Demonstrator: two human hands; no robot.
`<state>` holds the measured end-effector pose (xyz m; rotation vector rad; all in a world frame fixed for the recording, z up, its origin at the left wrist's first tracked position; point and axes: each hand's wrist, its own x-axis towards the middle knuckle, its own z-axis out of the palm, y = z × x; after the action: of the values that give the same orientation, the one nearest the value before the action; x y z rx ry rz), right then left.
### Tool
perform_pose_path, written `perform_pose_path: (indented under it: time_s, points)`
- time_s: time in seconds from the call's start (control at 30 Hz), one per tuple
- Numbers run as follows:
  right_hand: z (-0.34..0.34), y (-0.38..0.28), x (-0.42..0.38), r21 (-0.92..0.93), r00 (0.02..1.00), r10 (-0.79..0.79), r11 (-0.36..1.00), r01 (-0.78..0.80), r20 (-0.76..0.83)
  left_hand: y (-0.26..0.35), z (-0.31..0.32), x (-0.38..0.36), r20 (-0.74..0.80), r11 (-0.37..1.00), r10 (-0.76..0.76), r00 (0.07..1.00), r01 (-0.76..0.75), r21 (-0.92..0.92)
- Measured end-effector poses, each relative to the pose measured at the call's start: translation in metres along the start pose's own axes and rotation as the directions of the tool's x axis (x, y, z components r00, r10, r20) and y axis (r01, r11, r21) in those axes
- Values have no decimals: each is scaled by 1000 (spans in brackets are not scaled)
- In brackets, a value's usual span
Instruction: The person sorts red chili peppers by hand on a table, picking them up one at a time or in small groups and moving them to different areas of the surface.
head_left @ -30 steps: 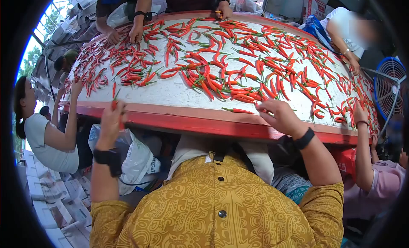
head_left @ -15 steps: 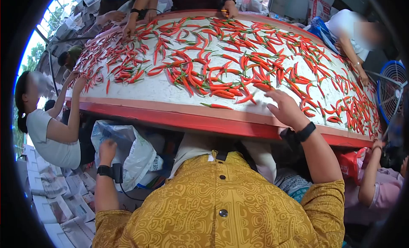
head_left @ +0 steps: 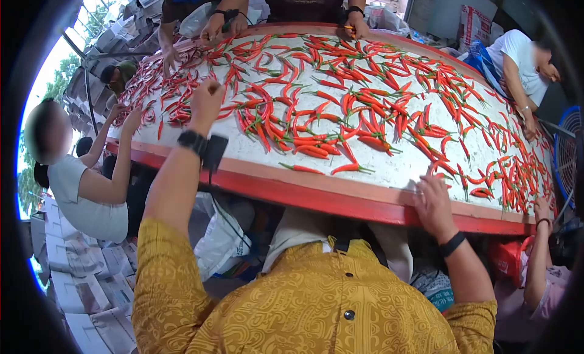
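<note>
Head view: my left hand [head_left: 207,101] raised over table [head_left: 255,171], fingers curled loosely; cannot tell if it holds anything. Chillies [head_left: 316,120] spread across white top just beyond and right of it. My right hand [head_left: 433,203] rests flat on red rim, fingers extended, gripping nothing; one chilli [head_left: 351,168] lies left of it, well apart, another [head_left: 302,168] further left. Co-workers' hands [head_left: 214,27] at far edge. Bag [head_left: 222,235] hangs under table.

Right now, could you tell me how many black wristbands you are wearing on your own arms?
2: one black wristband on the left wrist, raised above the chillies; the other on the right wrist, by the table's red rim. None seems hidden.
</note>
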<state>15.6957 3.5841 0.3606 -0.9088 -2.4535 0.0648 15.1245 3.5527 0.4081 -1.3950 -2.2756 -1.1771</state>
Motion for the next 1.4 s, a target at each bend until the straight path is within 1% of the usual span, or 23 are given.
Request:
perform_pose_path:
  time_s: [0.07, 0.13, 0.17, 0.23, 0.27, 0.3, 0.37, 0.43, 0.5, 0.57, 0.63, 0.77, 0.9, 0.93, 0.97, 1.03, 1.07, 1.13, 1.17, 1.23, 1.3, 1.37, 1.4]
  points:
    - [8, 0, -13, 47, 999, 9, 999, -11, 44, -31, 27, 44, -52, 997, 12, 999, -8, 76]
    - [11, 3, -15, 34, 998, 62, 997, -63, 33, -52, 53, 71, 9, 931, -137, 990, 126, 343]
    - [14, 9, -18, 31, 995, 86, 996, -87, 48, -67, 68, 80, 16, 929, -140, 990, 126, 349]
    - [8, 16, -21, 16, 989, 101, 995, -103, 104, -96, 101, 98, 186, 871, 34, 982, -120, 476]
    - [-19, 14, -8, 5, 985, 99, 995, -101, 140, -91, 100, 118, 263, 806, -28, 964, -134, 577]
    - [-25, 16, -8, -2, 984, 107, 994, -108, 145, -98, 111, 123, 270, 810, -26, 963, -138, 569]
    - [-31, 25, -10, -2, 974, 120, 993, -122, 190, -115, 128, 127, 405, 932, -131, 905, -27, 362]
    - [-31, 35, -16, 10, 968, 137, 990, -142, 210, -95, 132, 119, 350, 912, -183, 919, 26, 409]
    - [-31, 44, -23, -18, 971, 137, 991, -136, 197, -80, 124, 111, 287, 812, -242, 927, 32, 582]
    - [-38, 51, -29, -19, 973, 135, 991, -133, 190, -71, 117, 98, 235, 855, -193, 953, 45, 516]
    - [-42, 59, -37, -20, 976, 129, 992, -127, 178, -53, 108, 87, 319, 837, -225, 921, 15, 547]
    - [-52, 77, -49, -16, 980, 126, 992, -125, 151, -20, 97, 59, 339, 852, -274, 900, 63, 520]
    - [-62, 94, -61, -6, 984, 112, 994, -112, 141, 0, 100, 38, 334, 836, -192, 923, -24, 549]
    - [-64, 98, -63, -7, 985, 107, 994, -107, 137, 9, 98, 35, 363, 867, -281, 889, 73, 494]
    - [-67, 102, -66, -9, 985, 100, 995, -100, 138, 8, 100, 31, 362, 866, -285, 887, 77, 494]
    - [-72, 110, -70, 9, 985, 100, 995, -103, 140, 8, 103, 28, 377, 896, -355, 855, 196, 398]
    - [-75, 114, -72, 25, 985, 106, 994, -111, 139, 10, 104, 28, 375, 897, -351, 858, 193, 397]
    - [-78, 125, -80, 23, 986, 103, 994, -107, 129, 21, 106, 21, 162, 913, -296, 941, 229, 338]
    - [-80, 130, -83, 26, 988, 95, 995, -99, 124, 26, 103, 18, 159, 912, -298, 941, 232, 339]
    - [-83, 139, -89, 25, 990, 82, 996, -85, 115, 32, 89, 11, -26, 964, -83, 996, 87, 253]
    - [-95, 145, -92, 26, 992, 62, 998, -65, 111, 52, 61, 3, -76, 958, -85, 993, 103, 266]
    - [-99, 155, -100, 26, 995, 55, 998, -57, 86, 83, 31, -25, -64, 981, -115, 991, 123, 148]
    - [-99, 161, -103, 34, 995, 36, 999, -39, 93, 84, 19, -43, -48, 985, -68, 997, 75, 153]
